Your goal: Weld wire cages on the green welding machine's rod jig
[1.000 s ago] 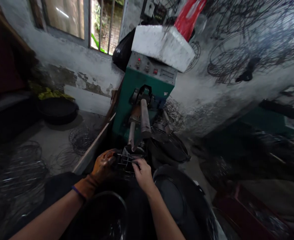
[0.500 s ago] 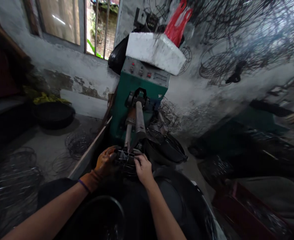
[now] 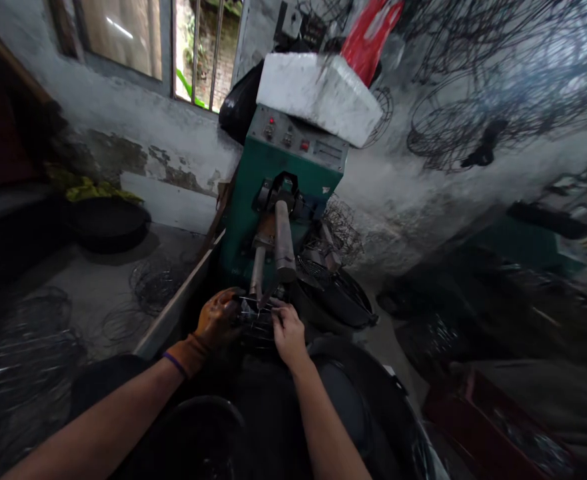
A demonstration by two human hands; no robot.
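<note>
A green machine (image 3: 283, 193) stands against the wall, a white foam block (image 3: 318, 97) on top of it and two metal arms (image 3: 283, 240) jutting out toward the person. Wire baskets (image 3: 453, 127) hang on the wall to the right, and more wire rings (image 3: 158, 283) lie on the bench to the left. Dark tubs (image 3: 338, 300) sit around the machine's foot.

Right under the tips of the arms sits a small wire frame (image 3: 256, 319), held between both hands. The gloved left hand (image 3: 216, 320) curls round its left side, fingers closed on the wires. The bare right hand (image 3: 288, 331) pinches its right edge with bent fingers.

It looks like the frame is being lined up under the arms' tips, probably for a joint. The next move calls for holding it steady, fingers clear of the tips.
</note>
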